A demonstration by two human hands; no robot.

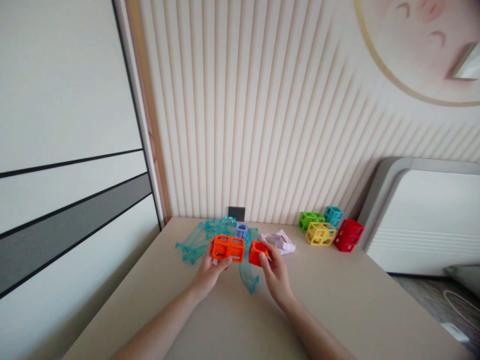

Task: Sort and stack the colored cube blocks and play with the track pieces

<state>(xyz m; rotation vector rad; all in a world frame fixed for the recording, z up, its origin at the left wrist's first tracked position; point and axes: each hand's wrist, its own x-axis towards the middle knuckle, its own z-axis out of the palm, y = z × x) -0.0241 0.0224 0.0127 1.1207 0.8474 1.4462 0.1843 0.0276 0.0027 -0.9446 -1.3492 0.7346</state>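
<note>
My left hand [210, 269] is closed on a two-cell orange toy block [228, 248] with open window-like sides, thumb along its lower edge. My right hand [275, 272] grips a smaller orange cube block [255, 254] between thumb and fingers. A narrow gap separates the two orange pieces, both held up above the table. Behind them lie translucent teal track pieces [202, 240], one curved piece [247, 278] reaching forward between my hands. A small periwinkle cube [241, 230] stands just past the left block. Partly behind my right fingers is a pale lilac angular frame [284, 242].
At the table's [337, 300] back right are a green block [310, 220], a blue block [333, 216], a yellow block [320, 234] and a red block [348, 235]. A ribbed wall with a dark socket [236, 213] rises behind. A white cabinet [75, 200] borders the left.
</note>
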